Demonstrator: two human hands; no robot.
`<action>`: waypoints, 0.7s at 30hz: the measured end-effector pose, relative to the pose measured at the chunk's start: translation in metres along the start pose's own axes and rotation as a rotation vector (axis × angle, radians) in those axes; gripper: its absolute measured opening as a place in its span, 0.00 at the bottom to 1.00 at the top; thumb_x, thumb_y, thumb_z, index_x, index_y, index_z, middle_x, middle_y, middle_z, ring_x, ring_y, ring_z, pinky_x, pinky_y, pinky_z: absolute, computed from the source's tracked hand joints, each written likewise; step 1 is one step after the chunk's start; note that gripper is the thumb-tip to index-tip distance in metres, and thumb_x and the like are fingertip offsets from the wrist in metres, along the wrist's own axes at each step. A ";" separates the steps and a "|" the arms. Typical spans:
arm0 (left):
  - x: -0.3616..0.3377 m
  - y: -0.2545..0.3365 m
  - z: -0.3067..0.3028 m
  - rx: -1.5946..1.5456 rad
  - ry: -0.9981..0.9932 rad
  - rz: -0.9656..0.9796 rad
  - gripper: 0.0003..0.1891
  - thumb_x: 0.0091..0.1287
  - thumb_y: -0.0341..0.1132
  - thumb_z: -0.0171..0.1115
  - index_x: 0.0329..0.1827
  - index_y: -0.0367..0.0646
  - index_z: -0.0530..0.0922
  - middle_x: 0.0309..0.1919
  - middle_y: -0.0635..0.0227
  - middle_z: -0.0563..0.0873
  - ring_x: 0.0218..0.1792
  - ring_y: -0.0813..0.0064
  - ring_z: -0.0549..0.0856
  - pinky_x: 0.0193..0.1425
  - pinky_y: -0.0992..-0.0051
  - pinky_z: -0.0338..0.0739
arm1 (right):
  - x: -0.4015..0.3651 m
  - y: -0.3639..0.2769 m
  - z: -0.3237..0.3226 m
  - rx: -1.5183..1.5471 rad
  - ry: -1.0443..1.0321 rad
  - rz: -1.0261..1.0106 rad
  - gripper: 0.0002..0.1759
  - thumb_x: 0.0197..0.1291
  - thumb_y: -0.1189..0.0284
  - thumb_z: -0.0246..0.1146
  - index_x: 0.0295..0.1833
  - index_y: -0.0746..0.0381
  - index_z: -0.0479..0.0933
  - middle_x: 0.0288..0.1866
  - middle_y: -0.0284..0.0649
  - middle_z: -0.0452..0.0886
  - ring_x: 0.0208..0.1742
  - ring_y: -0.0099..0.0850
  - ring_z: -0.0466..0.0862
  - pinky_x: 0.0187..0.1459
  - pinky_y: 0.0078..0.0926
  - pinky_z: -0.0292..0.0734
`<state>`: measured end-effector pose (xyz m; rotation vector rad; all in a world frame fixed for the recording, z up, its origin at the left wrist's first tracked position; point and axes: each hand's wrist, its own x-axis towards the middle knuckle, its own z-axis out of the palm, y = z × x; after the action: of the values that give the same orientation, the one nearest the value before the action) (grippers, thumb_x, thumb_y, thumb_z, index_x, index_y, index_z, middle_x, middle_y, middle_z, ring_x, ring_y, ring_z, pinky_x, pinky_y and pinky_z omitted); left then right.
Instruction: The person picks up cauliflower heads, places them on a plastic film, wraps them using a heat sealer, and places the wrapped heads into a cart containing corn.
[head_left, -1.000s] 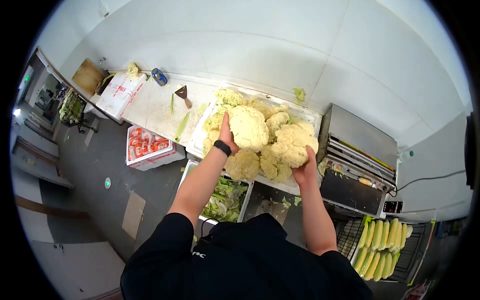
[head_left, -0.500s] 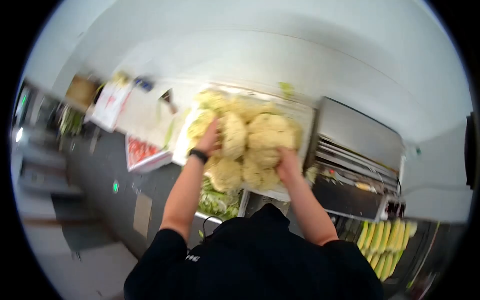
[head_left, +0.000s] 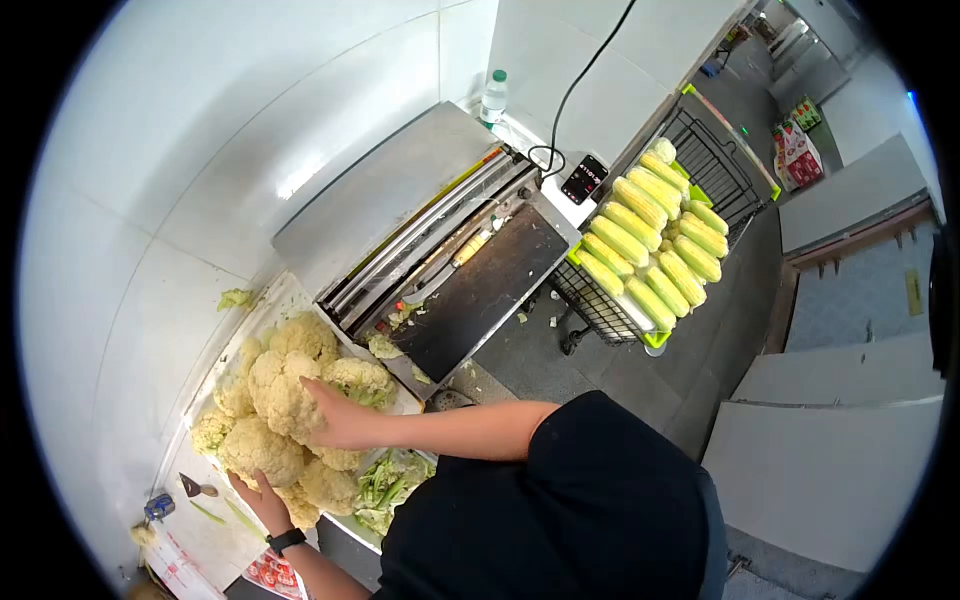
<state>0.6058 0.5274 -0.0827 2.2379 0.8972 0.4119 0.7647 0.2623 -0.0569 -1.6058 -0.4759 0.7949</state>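
Pale yellow cauliflowers lie heaped on a white tray (head_left: 193, 398) at the lower left. My right hand (head_left: 337, 416) is curved round the near side of an upper cauliflower (head_left: 283, 393), its fingertips partly hidden. Below it, my left hand (head_left: 266, 505), with a black band at the wrist, cups the lower edge of another cauliflower (head_left: 261, 452). Thumb and fingers press against that head. More cauliflower heads sit around and beneath both, including one (head_left: 312, 335) at the top of the heap.
Beside the tray stands a wrapping machine (head_left: 470, 290) with a knife (head_left: 450, 268) on it. A cart (head_left: 597, 300) holds several wrapped corn cobs (head_left: 640, 200). A phone (head_left: 585, 180) and a bottle (head_left: 494, 97) are behind. Leafy trimmings (head_left: 390, 490) lie below the cauliflowers; a scraper (head_left: 198, 487) lies left.
My view has swung to the right, so the cauliflower heap now sits at lower left, and the wrapping machine and corn cart show more fully. Both hands remain on cauliflowers.
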 end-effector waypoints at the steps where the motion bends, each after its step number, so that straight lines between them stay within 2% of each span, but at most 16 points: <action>1: -0.007 -0.002 -0.008 -0.021 0.009 0.010 0.35 0.74 0.40 0.55 0.78 0.36 0.51 0.77 0.49 0.56 0.76 0.56 0.57 0.79 0.63 0.49 | -0.012 -0.005 0.000 -0.007 -0.033 -0.041 0.54 0.56 0.62 0.67 0.79 0.62 0.41 0.80 0.58 0.44 0.81 0.52 0.47 0.76 0.44 0.51; 2: -0.018 0.005 -0.015 -0.013 0.041 0.047 0.31 0.75 0.36 0.54 0.77 0.37 0.54 0.74 0.49 0.61 0.74 0.57 0.63 0.76 0.63 0.56 | -0.019 -0.003 0.003 -0.008 -0.055 -0.042 0.54 0.56 0.62 0.67 0.79 0.62 0.41 0.80 0.58 0.44 0.81 0.52 0.47 0.76 0.44 0.51; 3: -0.033 0.011 -0.024 -0.005 0.064 0.025 0.31 0.75 0.36 0.54 0.77 0.37 0.54 0.74 0.49 0.61 0.74 0.57 0.63 0.76 0.63 0.56 | -0.025 -0.001 0.010 -0.250 -0.018 -0.148 0.51 0.57 0.63 0.65 0.79 0.62 0.43 0.79 0.57 0.48 0.79 0.51 0.52 0.74 0.44 0.55; 4: -0.050 0.019 -0.036 -0.159 0.071 -0.005 0.30 0.75 0.34 0.53 0.76 0.37 0.55 0.72 0.49 0.65 0.70 0.59 0.68 0.73 0.65 0.61 | -0.030 -0.002 0.021 -0.488 0.011 -0.274 0.49 0.57 0.65 0.64 0.79 0.62 0.45 0.78 0.57 0.51 0.77 0.51 0.58 0.73 0.43 0.59; 6: -0.093 0.027 -0.059 -0.354 0.120 -0.029 0.26 0.75 0.29 0.51 0.75 0.39 0.59 0.63 0.52 0.75 0.60 0.65 0.78 0.65 0.69 0.71 | -0.048 -0.015 0.050 -0.466 -0.059 -0.372 0.47 0.58 0.66 0.64 0.78 0.62 0.47 0.77 0.56 0.53 0.76 0.51 0.58 0.73 0.43 0.59; 7: -0.121 0.028 -0.074 -0.382 0.173 -0.057 0.26 0.75 0.28 0.50 0.75 0.39 0.59 0.61 0.53 0.77 0.60 0.64 0.79 0.64 0.68 0.71 | -0.057 -0.026 0.071 -0.444 -0.091 -0.451 0.45 0.59 0.66 0.64 0.78 0.62 0.49 0.76 0.56 0.56 0.76 0.51 0.59 0.73 0.43 0.59; 8: -0.150 0.023 -0.087 -0.395 0.219 -0.102 0.26 0.74 0.29 0.51 0.74 0.39 0.59 0.61 0.53 0.76 0.60 0.64 0.78 0.64 0.68 0.71 | -0.067 -0.037 0.094 -0.370 -0.225 -0.472 0.43 0.60 0.65 0.63 0.77 0.62 0.51 0.75 0.55 0.59 0.75 0.51 0.60 0.73 0.43 0.59; 9: -0.176 0.013 -0.097 -0.446 0.278 -0.039 0.27 0.73 0.29 0.52 0.74 0.39 0.60 0.62 0.54 0.76 0.59 0.65 0.78 0.64 0.68 0.71 | -0.074 -0.044 0.118 -0.364 -0.341 -0.525 0.43 0.60 0.65 0.63 0.77 0.62 0.51 0.75 0.55 0.59 0.75 0.51 0.60 0.73 0.43 0.59; 11: -0.236 0.003 -0.132 -0.489 0.389 -0.163 0.27 0.72 0.28 0.54 0.73 0.39 0.61 0.62 0.54 0.76 0.59 0.67 0.78 0.64 0.69 0.71 | -0.099 -0.052 0.174 -0.354 -0.600 -0.528 0.42 0.60 0.64 0.63 0.76 0.62 0.53 0.74 0.54 0.60 0.75 0.49 0.62 0.72 0.43 0.60; 13: -0.302 -0.032 -0.164 -0.522 0.540 -0.191 0.26 0.71 0.27 0.55 0.72 0.39 0.63 0.62 0.56 0.77 0.58 0.68 0.78 0.64 0.69 0.72 | -0.124 -0.036 0.237 -0.346 -0.696 -0.721 0.39 0.62 0.62 0.63 0.75 0.59 0.55 0.73 0.51 0.63 0.71 0.49 0.68 0.70 0.43 0.65; 15: -0.377 -0.076 -0.185 -0.589 0.649 -0.233 0.25 0.71 0.27 0.56 0.71 0.38 0.64 0.61 0.57 0.77 0.57 0.68 0.79 0.64 0.69 0.72 | -0.161 -0.026 0.289 -0.371 -0.847 -0.607 0.39 0.63 0.62 0.63 0.75 0.59 0.56 0.71 0.50 0.66 0.67 0.48 0.73 0.63 0.41 0.72; 16: -0.426 -0.126 -0.191 -0.624 0.726 -0.330 0.25 0.71 0.27 0.57 0.70 0.38 0.64 0.60 0.58 0.78 0.56 0.69 0.79 0.64 0.70 0.72 | -0.177 -0.009 0.342 -0.370 -0.971 -0.626 0.39 0.63 0.62 0.63 0.75 0.59 0.56 0.71 0.50 0.66 0.67 0.48 0.73 0.63 0.41 0.72; 17: -0.468 -0.141 -0.200 -0.656 0.763 -0.390 0.24 0.71 0.28 0.58 0.69 0.38 0.65 0.59 0.58 0.78 0.56 0.69 0.80 0.64 0.70 0.72 | -0.199 -0.009 0.368 -0.407 -1.018 -0.587 0.37 0.62 0.62 0.63 0.74 0.60 0.59 0.70 0.51 0.67 0.66 0.49 0.73 0.64 0.41 0.71; 18: -0.471 -0.140 -0.194 -0.719 0.797 -0.332 0.20 0.72 0.28 0.56 0.67 0.40 0.68 0.57 0.62 0.80 0.55 0.72 0.80 0.62 0.72 0.72 | -0.206 -0.011 0.358 -0.480 -0.973 -0.542 0.36 0.61 0.63 0.64 0.72 0.62 0.61 0.68 0.52 0.69 0.66 0.50 0.73 0.64 0.41 0.71; 19: -0.526 -0.161 -0.203 -0.718 0.922 -0.392 0.20 0.72 0.28 0.56 0.67 0.40 0.68 0.57 0.62 0.80 0.55 0.72 0.80 0.62 0.72 0.72 | -0.231 0.002 0.408 -0.502 -1.107 -0.560 0.36 0.61 0.63 0.64 0.72 0.62 0.61 0.68 0.52 0.69 0.66 0.50 0.73 0.64 0.41 0.71; 21: -0.608 -0.173 -0.213 -0.729 0.967 -0.637 0.19 0.72 0.29 0.56 0.65 0.40 0.69 0.56 0.63 0.80 0.55 0.73 0.79 0.61 0.72 0.73 | -0.277 0.018 0.450 -0.435 -1.222 -0.646 0.33 0.63 0.61 0.64 0.70 0.60 0.65 0.67 0.49 0.70 0.62 0.46 0.78 0.53 0.37 0.77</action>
<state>-0.0190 0.2945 -0.0730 0.9406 1.5336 1.2948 0.2491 0.3773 -0.0306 -1.0249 -2.0250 1.1308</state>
